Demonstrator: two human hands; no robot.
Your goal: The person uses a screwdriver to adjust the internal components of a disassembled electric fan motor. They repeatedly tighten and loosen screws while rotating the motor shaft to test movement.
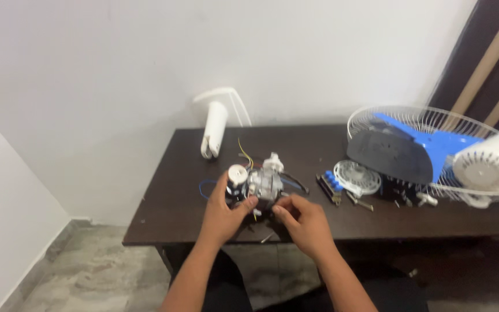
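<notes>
A: Where is the fan motor (263, 184) sitting, and how are the hands engaging it?

B: The motor is sitting on the dark table (174, 202), near its front edge and left of the wire fan guard (428, 124). The left hand (223, 216) is curling around the motor's left side, thumb pressing its front face. The right hand (304, 222) is closing partway at the motor's lower right corner, fingertips pinching there; whether they are gripping a small part or only touching the housing is too blurred to tell.

A: What is lying around the motor?

B: Coloured wires (244, 151) are trailing from behind it. A white tubular stand piece (213, 130) is lying behind and to the left. To the right, a blue switch block (331, 184) and a small white round grille (357, 177) are resting between the motor and the guard.

A: What is obscured?

B: The guard is holding a blue blade (434, 141) and a dark panel (389, 155). A white motor cover (491, 163) is overlapping the guard's right side, and the frame edge is cutting both off.
</notes>
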